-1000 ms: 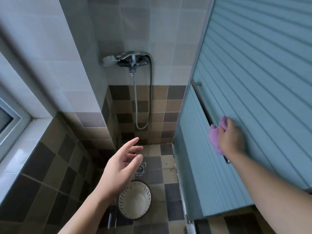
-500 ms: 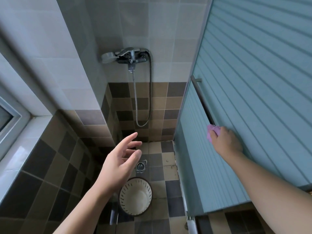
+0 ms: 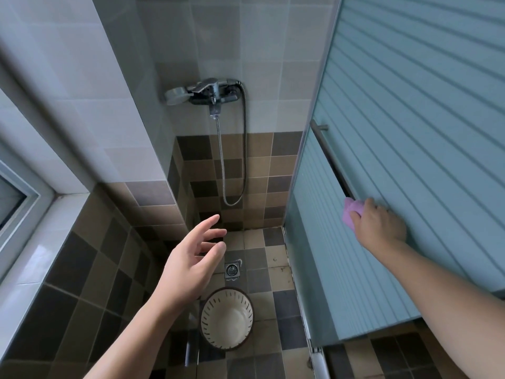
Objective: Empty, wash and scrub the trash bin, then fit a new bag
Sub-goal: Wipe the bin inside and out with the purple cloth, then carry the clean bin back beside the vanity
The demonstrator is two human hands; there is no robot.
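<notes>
A round cream trash bin [image 3: 226, 318] with slotted sides and a dark rim stands upright and empty on the shower floor, below me. My left hand [image 3: 191, 263] hovers above and left of it, fingers spread and relaxed, holding nothing. My right hand [image 3: 378, 224] grips a purple cloth [image 3: 352, 212] against the metal handle bar [image 3: 332, 160] of the blue frosted shower door [image 3: 410, 160].
A chrome tap [image 3: 210, 93] with a shower head and a looped hose [image 3: 235, 198] is mounted on the back wall. A square floor drain [image 3: 232, 270] lies just beyond the bin. A white window sill [image 3: 35, 242] runs along the left wall.
My right hand with the purple cloth has slid up along the door's handle bar. The view has tilted down slightly. My left hand stays in mid-air.
</notes>
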